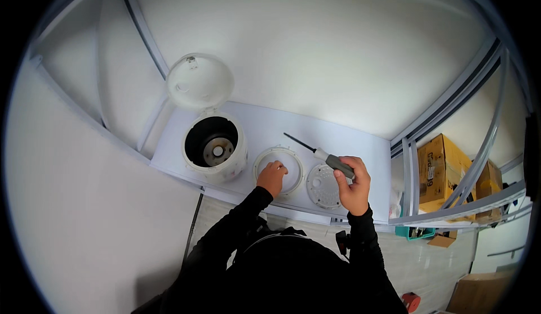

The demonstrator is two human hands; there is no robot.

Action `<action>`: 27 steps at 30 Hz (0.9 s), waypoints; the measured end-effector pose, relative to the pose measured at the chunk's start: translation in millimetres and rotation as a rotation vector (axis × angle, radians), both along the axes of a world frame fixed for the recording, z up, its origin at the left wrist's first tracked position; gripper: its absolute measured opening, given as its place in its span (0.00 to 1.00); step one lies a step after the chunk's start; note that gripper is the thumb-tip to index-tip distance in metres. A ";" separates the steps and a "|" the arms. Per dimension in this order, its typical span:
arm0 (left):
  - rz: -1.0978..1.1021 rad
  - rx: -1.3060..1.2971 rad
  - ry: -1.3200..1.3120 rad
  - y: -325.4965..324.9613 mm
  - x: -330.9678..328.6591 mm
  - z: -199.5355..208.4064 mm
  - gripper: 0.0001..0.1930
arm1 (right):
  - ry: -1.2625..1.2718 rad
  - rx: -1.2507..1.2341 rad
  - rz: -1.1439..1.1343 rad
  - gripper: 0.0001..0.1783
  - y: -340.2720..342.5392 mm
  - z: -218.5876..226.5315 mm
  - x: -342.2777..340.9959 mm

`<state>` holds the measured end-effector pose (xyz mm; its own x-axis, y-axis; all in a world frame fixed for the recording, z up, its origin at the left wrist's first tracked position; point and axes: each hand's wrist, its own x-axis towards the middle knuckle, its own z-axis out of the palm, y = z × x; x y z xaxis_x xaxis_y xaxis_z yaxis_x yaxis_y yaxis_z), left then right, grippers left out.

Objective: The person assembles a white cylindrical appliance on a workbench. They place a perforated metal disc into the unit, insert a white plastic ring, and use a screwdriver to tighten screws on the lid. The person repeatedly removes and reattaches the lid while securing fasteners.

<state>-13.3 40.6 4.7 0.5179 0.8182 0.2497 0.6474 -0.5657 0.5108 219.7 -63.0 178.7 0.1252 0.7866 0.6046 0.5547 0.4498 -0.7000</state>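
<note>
Head view: near the table's [352, 139] front edge, the left hand [271, 179] lies over the white ring [301, 174], fingers drawn together; whether they pinch anything, I can't tell. Keeping that ring flat should help. Just to its right, the right hand [354, 187] grips a screwdriver [332, 160] above the perforated disc [323, 189]; holding it upright should limit slipping. Farther off, the open cooker [238, 161] stands toward the left edge.

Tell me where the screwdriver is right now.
In the head view, the screwdriver is right of centre, held in the right hand near the upper edge of the perforated white disc.
</note>
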 end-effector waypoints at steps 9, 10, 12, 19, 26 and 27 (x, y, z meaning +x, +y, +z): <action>0.125 0.214 -0.224 -37.5 -16.6 73.1 0.07 | 1.084 -0.194 0.351 0.23 9.6 -47.2 -9.0; 0.132 0.231 -0.249 -40.0 -21.6 83.4 0.07 | 1.068 -0.325 0.433 0.23 11.3 -45.7 -15.8; 0.145 0.267 -0.297 -45.4 -34.4 103.7 0.08 | 0.994 -0.440 0.584 0.24 15.8 -45.7 -37.0; 0.208 0.310 -0.353 -47.7 -103.6 147.0 0.09 | 0.719 -0.497 0.690 0.19 38.5 -54.3 -103.1; 0.359 0.304 -0.436 13.8 -206.7 140.8 0.09 | 0.463 -0.371 0.232 0.10 70.1 -59.9 -160.3; 0.372 0.281 -0.434 25.3 -223.5 139.0 0.08 | 0.411 -0.328 0.188 0.11 72.5 -49.1 -175.0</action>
